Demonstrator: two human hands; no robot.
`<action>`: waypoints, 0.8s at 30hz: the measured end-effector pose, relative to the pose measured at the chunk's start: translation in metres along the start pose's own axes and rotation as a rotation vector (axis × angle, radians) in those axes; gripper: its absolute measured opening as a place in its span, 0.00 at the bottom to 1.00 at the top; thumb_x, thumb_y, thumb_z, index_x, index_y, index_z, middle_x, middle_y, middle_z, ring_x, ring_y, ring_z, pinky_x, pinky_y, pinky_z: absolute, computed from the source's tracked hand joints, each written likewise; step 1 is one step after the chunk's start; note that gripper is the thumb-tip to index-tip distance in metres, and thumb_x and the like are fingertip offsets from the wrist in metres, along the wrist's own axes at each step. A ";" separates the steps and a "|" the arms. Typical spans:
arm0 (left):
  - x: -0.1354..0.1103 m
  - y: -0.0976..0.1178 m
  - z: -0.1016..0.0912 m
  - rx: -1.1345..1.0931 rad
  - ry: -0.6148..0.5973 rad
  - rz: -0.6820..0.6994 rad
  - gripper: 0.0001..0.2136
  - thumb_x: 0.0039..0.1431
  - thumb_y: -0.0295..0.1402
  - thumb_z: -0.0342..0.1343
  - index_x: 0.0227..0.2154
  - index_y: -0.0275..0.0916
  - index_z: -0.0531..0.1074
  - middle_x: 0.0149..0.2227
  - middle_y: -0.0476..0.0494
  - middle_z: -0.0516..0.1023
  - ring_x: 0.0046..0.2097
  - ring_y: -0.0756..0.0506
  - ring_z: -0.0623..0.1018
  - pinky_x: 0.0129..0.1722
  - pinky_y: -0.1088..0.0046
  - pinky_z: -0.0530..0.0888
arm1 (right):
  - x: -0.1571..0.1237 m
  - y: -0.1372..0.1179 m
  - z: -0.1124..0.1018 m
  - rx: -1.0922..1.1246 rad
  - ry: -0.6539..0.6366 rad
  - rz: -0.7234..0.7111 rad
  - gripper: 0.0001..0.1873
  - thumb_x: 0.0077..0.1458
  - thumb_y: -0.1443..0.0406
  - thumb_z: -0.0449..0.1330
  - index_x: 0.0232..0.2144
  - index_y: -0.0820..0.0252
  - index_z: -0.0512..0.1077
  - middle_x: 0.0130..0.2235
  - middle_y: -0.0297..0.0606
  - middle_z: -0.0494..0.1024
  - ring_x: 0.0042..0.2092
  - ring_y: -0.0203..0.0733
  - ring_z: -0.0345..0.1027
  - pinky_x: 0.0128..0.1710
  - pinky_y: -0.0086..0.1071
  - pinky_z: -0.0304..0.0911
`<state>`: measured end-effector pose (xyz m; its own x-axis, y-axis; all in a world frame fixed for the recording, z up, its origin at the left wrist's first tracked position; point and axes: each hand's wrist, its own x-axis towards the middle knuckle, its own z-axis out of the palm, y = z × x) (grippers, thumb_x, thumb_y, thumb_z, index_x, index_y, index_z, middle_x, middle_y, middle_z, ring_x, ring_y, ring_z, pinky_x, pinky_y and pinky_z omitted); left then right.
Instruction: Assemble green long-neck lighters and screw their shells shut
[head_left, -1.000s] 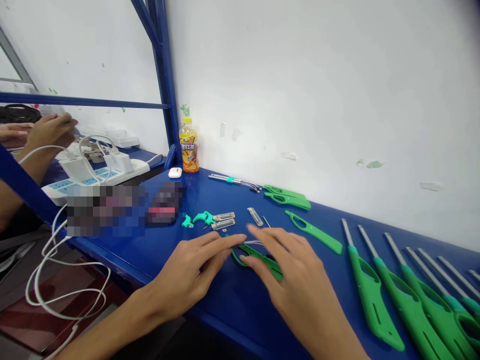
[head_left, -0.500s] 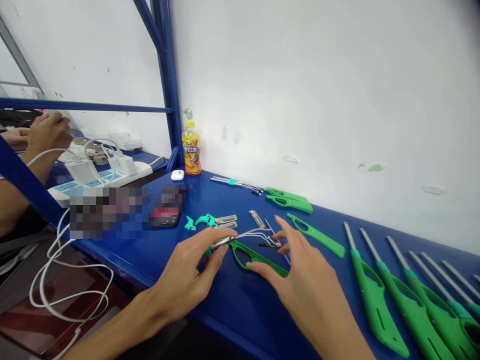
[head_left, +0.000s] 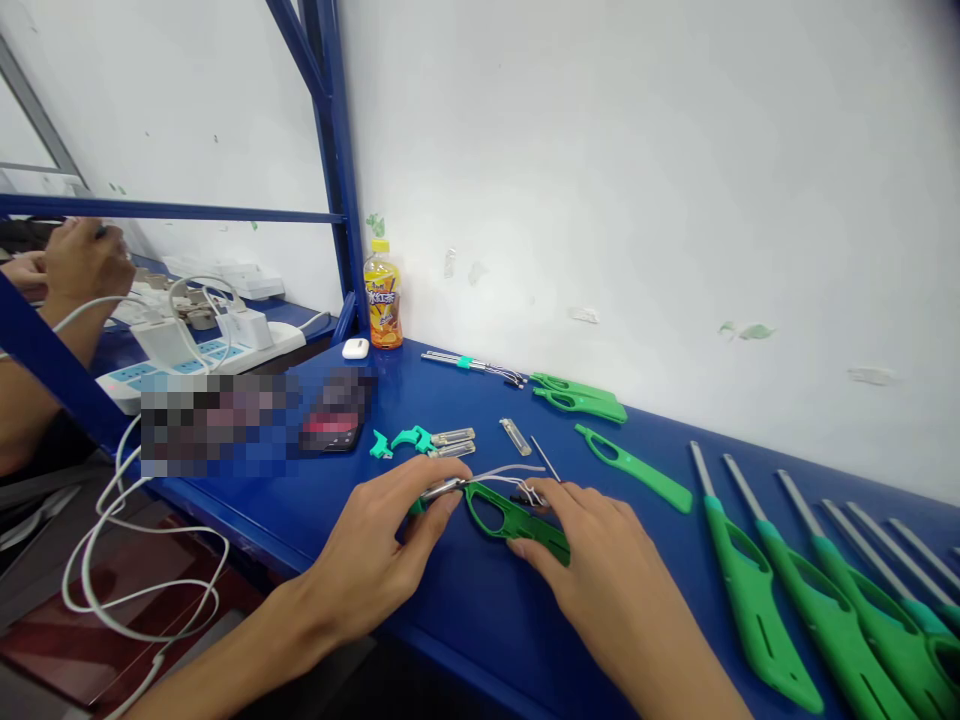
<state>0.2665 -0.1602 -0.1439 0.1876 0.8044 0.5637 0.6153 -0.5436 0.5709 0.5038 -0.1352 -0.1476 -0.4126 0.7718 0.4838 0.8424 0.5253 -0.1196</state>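
Note:
Between the thumb and fingers of my left hand [head_left: 375, 535], a silver metal lighter tube [head_left: 444, 487] is pinched, with a bit of teal at its hidden end. Thin wires [head_left: 504, 472] run from the tube towards my right hand [head_left: 607, 570]. That hand closes over the far end of a green lighter shell half [head_left: 516, 522], thumb on the near edge and fingers on the far edge by a dark part at the wire ends. A thin metal rod [head_left: 546, 460], a clear fuel tank [head_left: 516, 437] and teal trigger pieces [head_left: 414, 438] lie just beyond.
Finished-looking green lighters [head_left: 765, 610] line the right side. Green shell halves [head_left: 645, 472] and a bundle of metal tubes [head_left: 465, 363] lie near the wall. A drink bottle [head_left: 384, 300], earbud case [head_left: 355, 348], phone [head_left: 334, 415] and power strip [head_left: 281, 345] occupy the left, near another person's hands.
My right hand has come down and left, its raised fingers closing onto the shell and wire ends. My left hand keeps its pinch on the tube.

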 end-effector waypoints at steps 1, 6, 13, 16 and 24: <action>0.000 0.000 0.000 0.000 -0.011 0.003 0.11 0.75 0.29 0.53 0.54 0.48 0.73 0.46 0.53 0.82 0.44 0.50 0.81 0.46 0.76 0.74 | 0.000 0.000 0.000 0.017 -0.020 0.017 0.24 0.52 0.66 0.76 0.50 0.55 0.77 0.42 0.39 0.86 0.41 0.59 0.81 0.41 0.53 0.74; -0.001 0.000 -0.002 -0.013 -0.035 0.008 0.11 0.76 0.28 0.51 0.55 0.49 0.72 0.47 0.54 0.81 0.45 0.50 0.81 0.47 0.76 0.73 | 0.003 0.000 -0.004 0.184 -0.154 0.148 0.29 0.55 0.69 0.73 0.57 0.50 0.74 0.47 0.36 0.86 0.46 0.57 0.82 0.45 0.51 0.74; 0.000 -0.003 -0.003 0.007 -0.031 0.032 0.12 0.77 0.29 0.50 0.57 0.48 0.71 0.52 0.51 0.82 0.50 0.49 0.82 0.51 0.76 0.73 | -0.005 0.008 -0.004 0.312 -0.259 0.198 0.32 0.50 0.72 0.75 0.56 0.44 0.75 0.46 0.32 0.85 0.47 0.54 0.81 0.46 0.46 0.74; 0.000 -0.002 -0.003 -0.002 -0.034 0.029 0.13 0.77 0.28 0.50 0.58 0.48 0.71 0.54 0.50 0.82 0.52 0.49 0.82 0.53 0.76 0.73 | -0.009 0.009 -0.010 0.307 -0.228 0.193 0.30 0.52 0.66 0.76 0.56 0.43 0.75 0.48 0.34 0.84 0.51 0.57 0.79 0.50 0.48 0.72; -0.003 -0.001 -0.003 -0.001 -0.079 0.027 0.12 0.77 0.29 0.49 0.57 0.49 0.71 0.51 0.51 0.83 0.49 0.48 0.83 0.49 0.75 0.74 | 0.001 -0.001 -0.029 0.376 -0.140 0.224 0.09 0.65 0.52 0.64 0.46 0.41 0.77 0.42 0.30 0.85 0.46 0.54 0.78 0.47 0.48 0.70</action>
<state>0.2627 -0.1623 -0.1442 0.2636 0.8058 0.5303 0.6086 -0.5654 0.5566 0.5124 -0.1455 -0.1221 -0.2992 0.9084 0.2919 0.7426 0.4138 -0.5266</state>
